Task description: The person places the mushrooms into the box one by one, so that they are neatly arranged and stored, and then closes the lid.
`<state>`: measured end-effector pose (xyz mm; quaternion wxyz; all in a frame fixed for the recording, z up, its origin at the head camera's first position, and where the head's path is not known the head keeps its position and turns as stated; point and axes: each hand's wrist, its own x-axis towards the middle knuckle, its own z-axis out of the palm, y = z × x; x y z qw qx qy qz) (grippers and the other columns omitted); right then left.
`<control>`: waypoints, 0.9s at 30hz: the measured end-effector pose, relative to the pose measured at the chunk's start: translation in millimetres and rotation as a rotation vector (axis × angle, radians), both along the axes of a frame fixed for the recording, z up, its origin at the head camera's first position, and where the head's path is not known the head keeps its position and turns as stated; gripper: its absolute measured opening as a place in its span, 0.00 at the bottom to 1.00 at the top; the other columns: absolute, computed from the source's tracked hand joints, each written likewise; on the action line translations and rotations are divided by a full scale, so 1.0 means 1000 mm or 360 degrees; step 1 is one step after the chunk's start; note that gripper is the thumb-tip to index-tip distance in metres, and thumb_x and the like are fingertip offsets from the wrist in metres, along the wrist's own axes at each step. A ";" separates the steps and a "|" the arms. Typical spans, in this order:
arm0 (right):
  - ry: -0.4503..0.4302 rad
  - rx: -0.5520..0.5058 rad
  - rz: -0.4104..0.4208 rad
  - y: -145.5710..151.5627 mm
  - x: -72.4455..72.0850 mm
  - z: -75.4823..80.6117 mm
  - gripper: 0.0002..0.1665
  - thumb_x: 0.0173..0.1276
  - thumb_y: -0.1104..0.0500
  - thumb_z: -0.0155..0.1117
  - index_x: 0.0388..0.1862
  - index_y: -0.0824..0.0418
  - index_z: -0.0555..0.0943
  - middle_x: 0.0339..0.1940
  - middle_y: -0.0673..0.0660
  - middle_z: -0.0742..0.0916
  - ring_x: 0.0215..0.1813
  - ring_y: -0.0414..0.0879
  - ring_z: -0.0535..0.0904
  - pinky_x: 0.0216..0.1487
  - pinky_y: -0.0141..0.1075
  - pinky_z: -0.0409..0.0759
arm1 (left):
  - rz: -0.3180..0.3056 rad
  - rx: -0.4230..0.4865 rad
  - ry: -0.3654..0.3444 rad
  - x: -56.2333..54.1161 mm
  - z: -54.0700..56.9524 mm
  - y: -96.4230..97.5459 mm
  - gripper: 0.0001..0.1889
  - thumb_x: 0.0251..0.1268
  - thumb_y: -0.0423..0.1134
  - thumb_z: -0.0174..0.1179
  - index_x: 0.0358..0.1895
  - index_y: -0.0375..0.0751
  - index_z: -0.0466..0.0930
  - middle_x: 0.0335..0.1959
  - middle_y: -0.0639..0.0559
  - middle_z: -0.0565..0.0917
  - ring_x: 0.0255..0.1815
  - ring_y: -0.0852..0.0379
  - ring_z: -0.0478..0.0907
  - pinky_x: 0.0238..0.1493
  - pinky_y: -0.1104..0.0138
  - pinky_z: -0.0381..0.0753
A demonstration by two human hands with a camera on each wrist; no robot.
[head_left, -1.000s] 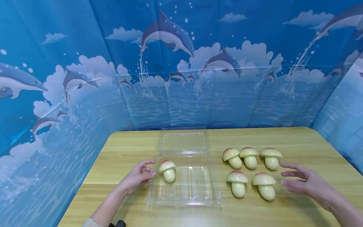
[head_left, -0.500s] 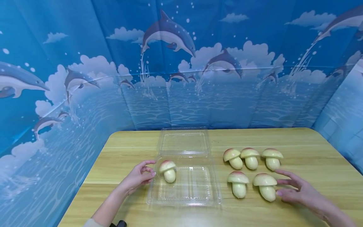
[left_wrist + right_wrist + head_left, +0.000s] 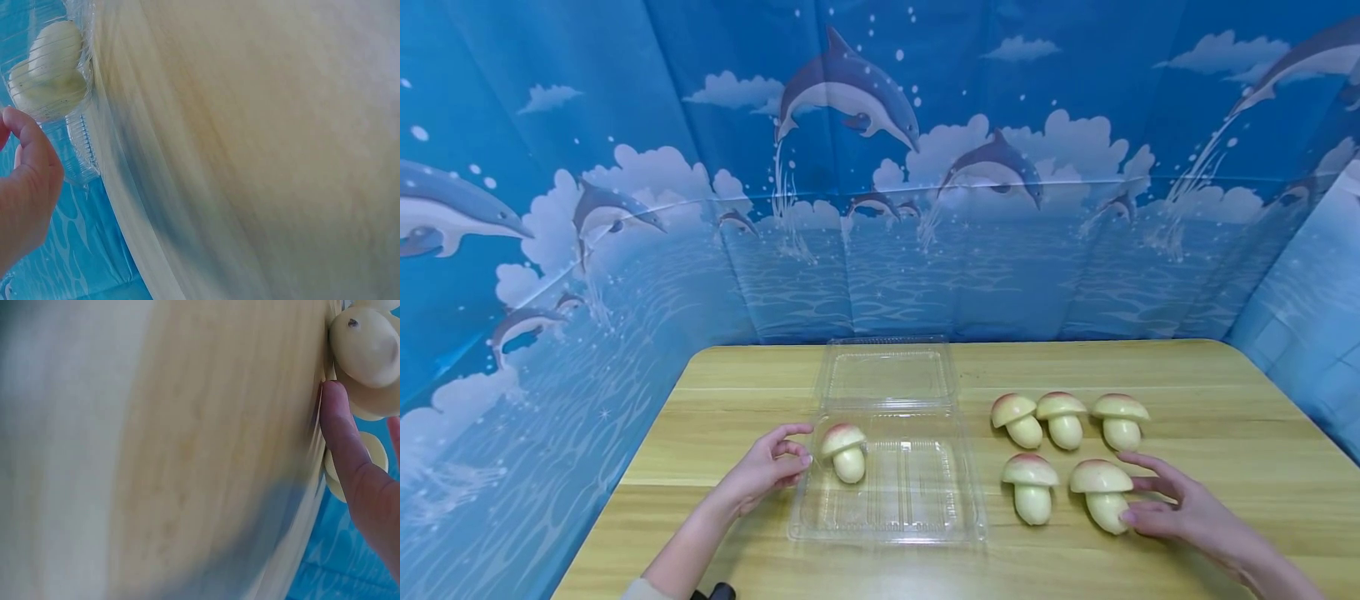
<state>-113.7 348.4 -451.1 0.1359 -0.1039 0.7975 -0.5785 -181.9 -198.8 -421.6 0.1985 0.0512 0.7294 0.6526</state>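
Left hand (image 3: pixel 765 469) and right hand (image 3: pixel 1183 502) have relaxed fingers (image 3: pixel 1153 464), the latter beside a mushroom (image 3: pixel 1102 493) slanting cap away, stem nearer.

Near the desk's (image 3: pixel 760 379) left edge, a light greyish sleeve (image 3: pixel 643 590) is worn on the left arm; only its plain-looking end is shown. The left forearm (image 3: pixel 694 542) is left uncovered from there to the left hand (image 3: pixel 767 468), which is bare, with slim fingers. Beside that forearm a small, rounded black piece (image 3: pixel 721 592) is partly shown; what it is cannot be told. Toward the desk's right side, the right hand (image 3: pixel 1180 504) and right forearm (image 3: pixel 1273 568) are likewise seen bare.
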 end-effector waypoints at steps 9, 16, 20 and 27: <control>0.0032 0.0027 -0.0007 -0.006 -0.002 -0.001 0.39 0.64 0.68 0.60 0.60 0.27 0.63 0.47 0.55 0.74 0.44 0.35 0.76 0.38 0.35 0.79 | 0.0000 -0.0013 0.0001 0.000 0.000 -0.001 0.30 0.61 0.32 0.60 0.65 0.31 0.59 0.34 0.49 0.73 0.28 0.61 0.72 0.32 0.71 0.76; 0.0016 0.0037 0.0015 -0.014 0.000 0.002 0.38 0.64 0.67 0.60 0.61 0.29 0.64 0.47 0.56 0.75 0.43 0.35 0.76 0.38 0.33 0.78 | -0.0019 0.0004 -0.0003 0.003 0.000 -0.005 0.30 0.61 0.30 0.59 0.66 0.31 0.58 0.34 0.50 0.73 0.29 0.61 0.72 0.33 0.72 0.76; 0.0007 -0.0086 0.0084 -0.016 0.004 0.002 0.38 0.65 0.69 0.57 0.59 0.28 0.65 0.48 0.49 0.77 0.44 0.39 0.79 0.39 0.34 0.79 | -0.0024 0.0007 -0.0002 0.005 0.002 -0.007 0.31 0.61 0.30 0.58 0.66 0.30 0.57 0.34 0.50 0.73 0.28 0.62 0.71 0.33 0.72 0.75; 0.0003 -0.0167 0.0095 -0.017 0.012 0.003 0.38 0.65 0.71 0.55 0.58 0.28 0.67 0.47 0.42 0.79 0.43 0.39 0.79 0.39 0.35 0.80 | -0.0041 0.0001 -0.0009 0.005 0.003 -0.008 0.31 0.61 0.30 0.59 0.66 0.30 0.58 0.34 0.51 0.74 0.28 0.62 0.72 0.33 0.73 0.76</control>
